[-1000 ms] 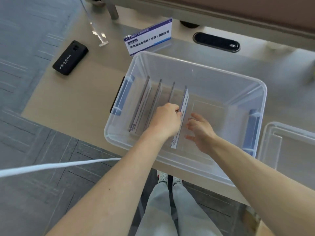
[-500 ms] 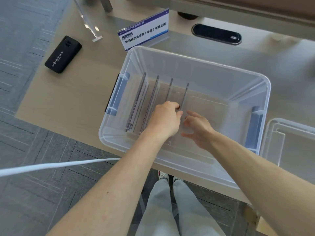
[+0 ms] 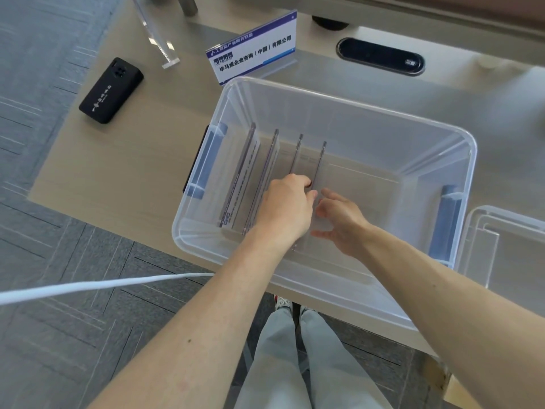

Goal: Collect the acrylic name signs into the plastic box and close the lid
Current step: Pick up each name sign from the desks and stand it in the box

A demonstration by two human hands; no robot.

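Plastic box (image 3: 348, 98) on counter (image 3: 124, 172): four signs upright inside. Left hand (image 3: 284, 209) fingers grasp fourth sign (image 3: 320, 163) top edge; right hand (image 3: 342, 222) fingers spread, steadying beside. Acrylic rigid, slippery, scratch-prone (hold edges). Remaining sign (image 3: 253, 51) behind box.

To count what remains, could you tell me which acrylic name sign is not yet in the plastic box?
The blue-and-white name sign on the table behind the plastic box; the other four stand on edge inside it.

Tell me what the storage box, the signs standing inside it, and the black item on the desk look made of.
Storage box: translucent, slightly frosted plastic; the desk shows through.
Signs: clear glossy acrylic, likely, with printed paper inserts.
Black item: matte black, probably plastic or rubberised; unclear.
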